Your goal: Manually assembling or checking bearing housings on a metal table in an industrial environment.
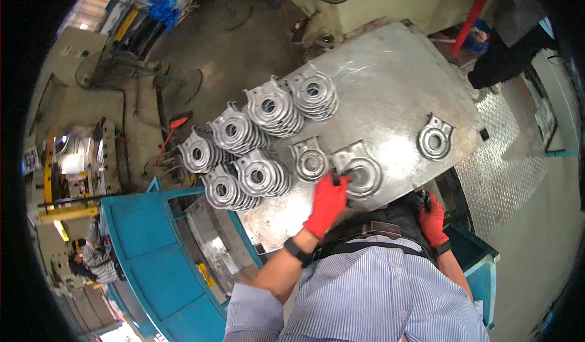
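My left hand (329, 200), in a red glove with black on the fingers, grips the left edge of a stamped metal part (367, 182). This grey part has a ringed round centre and a tab on its far side; it looks slightly blurred and larger than the others. My right hand (432, 220), gloved alike, hangs at the table's near edge beside my waist. Its fingers are curled, and what they hold, if anything, is hidden. Just left of the gripped part lies a short stack of similar parts (311, 162). A single matching part (435, 140) lies at the right.
Several stacks of these parts (268, 107) stand along the left of the metal table (390, 68). A blue cabinet (143, 238) is at the lower left. Tread-plate flooring (506, 141) lies to the right, near another person's dark sleeve (503, 62).
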The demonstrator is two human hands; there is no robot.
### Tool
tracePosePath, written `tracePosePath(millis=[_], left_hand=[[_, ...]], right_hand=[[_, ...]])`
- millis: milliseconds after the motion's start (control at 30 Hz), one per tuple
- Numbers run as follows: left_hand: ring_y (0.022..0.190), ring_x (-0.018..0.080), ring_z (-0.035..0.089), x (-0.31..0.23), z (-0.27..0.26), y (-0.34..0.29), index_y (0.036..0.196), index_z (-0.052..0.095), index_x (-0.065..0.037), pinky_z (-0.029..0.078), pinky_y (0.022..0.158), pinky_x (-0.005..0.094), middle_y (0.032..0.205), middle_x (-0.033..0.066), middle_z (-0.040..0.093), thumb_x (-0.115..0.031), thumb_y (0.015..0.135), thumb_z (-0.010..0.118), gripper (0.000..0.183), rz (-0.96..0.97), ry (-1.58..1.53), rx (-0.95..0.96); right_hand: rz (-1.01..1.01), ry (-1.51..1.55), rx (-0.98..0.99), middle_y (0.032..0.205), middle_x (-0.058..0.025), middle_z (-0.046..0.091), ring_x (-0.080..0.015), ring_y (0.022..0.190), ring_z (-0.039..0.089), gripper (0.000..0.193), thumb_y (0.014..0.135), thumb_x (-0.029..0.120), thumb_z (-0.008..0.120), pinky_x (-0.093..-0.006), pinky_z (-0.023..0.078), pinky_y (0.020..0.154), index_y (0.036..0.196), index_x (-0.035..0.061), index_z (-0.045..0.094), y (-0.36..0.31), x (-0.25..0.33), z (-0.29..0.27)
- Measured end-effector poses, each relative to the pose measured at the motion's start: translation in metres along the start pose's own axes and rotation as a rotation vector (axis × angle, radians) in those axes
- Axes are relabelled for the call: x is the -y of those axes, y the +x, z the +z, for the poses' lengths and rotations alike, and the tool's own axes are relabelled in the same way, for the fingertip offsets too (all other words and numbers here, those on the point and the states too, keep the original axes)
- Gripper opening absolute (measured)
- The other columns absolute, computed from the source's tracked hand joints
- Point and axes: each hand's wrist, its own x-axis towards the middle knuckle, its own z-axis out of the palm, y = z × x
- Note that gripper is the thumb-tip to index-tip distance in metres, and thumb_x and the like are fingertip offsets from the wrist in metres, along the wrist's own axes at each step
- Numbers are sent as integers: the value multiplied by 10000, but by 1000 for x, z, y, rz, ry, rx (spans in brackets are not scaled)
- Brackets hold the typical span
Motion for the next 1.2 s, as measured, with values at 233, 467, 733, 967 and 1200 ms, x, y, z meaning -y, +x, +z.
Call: tracePosePath(millis=[233,467,733,967,1200], left_hand=[[667,357,623,62,-150,-5,1056,590,62,454,590,416,701,242,604,-225,837,602,361,-480,165,-285],[892,388,569,92,-176,0,1111,540,11,454,747,456,975,241,599,-249,801,647,419,-323,743,-251],[920,395,557,61,-176,8,1119,493,-5,457,757,452,1045,217,540,-237,776,690,458,-256,742,-376],[857,311,615,-24,-72,43,982,593,-31,484,757,376,927,155,631,-187,764,718,296,-22,-1,-110],[1017,341,563,-109,120,115,1117,541,1,472,834,423,1069,213,586,-375,739,722,563,28,160,398]], right_hand=[[-33,119,-12,943,-174,641,-268,886,627,337,785,7,602,-348,475,783,1120,17,563,5,-9,9],[27,125,45,1021,-194,626,-331,977,609,395,766,14,615,-385,467,842,1155,27,546,3,-19,10],[7,114,-63,1046,-215,619,-345,998,601,412,777,60,629,-390,460,877,1175,6,537,-11,-34,7],[157,116,-122,1023,-217,625,-375,986,593,390,786,132,643,-413,479,823,1158,49,558,-7,-13,-1],[232,74,-167,1034,-186,625,-374,965,592,407,771,136,647,-420,481,800,1160,73,545,-9,-2,-19]])
